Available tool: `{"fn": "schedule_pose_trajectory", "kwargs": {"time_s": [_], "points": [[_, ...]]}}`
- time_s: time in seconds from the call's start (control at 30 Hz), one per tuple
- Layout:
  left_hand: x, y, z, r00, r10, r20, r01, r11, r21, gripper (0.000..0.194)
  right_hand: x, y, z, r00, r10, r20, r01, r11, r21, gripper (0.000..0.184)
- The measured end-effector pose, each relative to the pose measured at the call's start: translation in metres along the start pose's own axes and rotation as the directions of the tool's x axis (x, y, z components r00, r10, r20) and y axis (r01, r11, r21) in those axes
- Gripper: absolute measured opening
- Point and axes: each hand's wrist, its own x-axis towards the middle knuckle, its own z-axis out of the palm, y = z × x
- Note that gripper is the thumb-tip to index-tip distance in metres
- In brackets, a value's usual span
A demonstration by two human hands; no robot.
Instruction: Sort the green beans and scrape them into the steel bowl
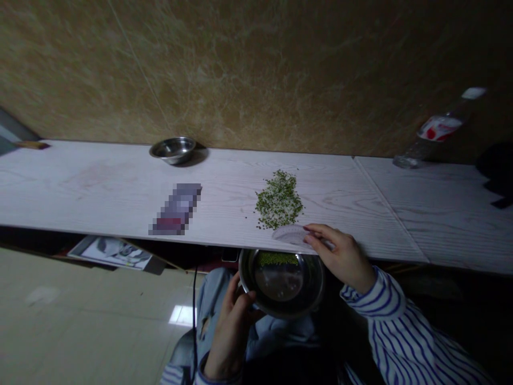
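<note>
A long pale wood-grain tabletop [100,187] runs along the brown marbled wall, with a seam toward its right end. A small steel bowl [173,149] sits at the back edge, left of centre. A heap of small green beans [279,202] lies near the front edge, and a pale flat card [292,234] touches its near side. A blurred flat packet [176,209] lies left of the heap (its print unreadable). A clear plastic bottle [435,132] stands far right.

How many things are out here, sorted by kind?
Steel bowls: 2, one held, one on the table
Piles of green beans: 1
Plastic bottles: 1
White cards: 1
Blurred packets: 1
Total: 6
</note>
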Motion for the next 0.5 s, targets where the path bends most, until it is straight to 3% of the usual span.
{"fn": "schedule_pose_trajectory", "kwargs": {"time_s": [0.5], "points": [[0.001,0.001,-0.001,1.0,0.029,-0.011,-0.029,0.999,0.023,0.056,0.02,0.016,-0.001,0.994,0.085,-0.069,-0.086,0.996,-0.006,0.027]]}}
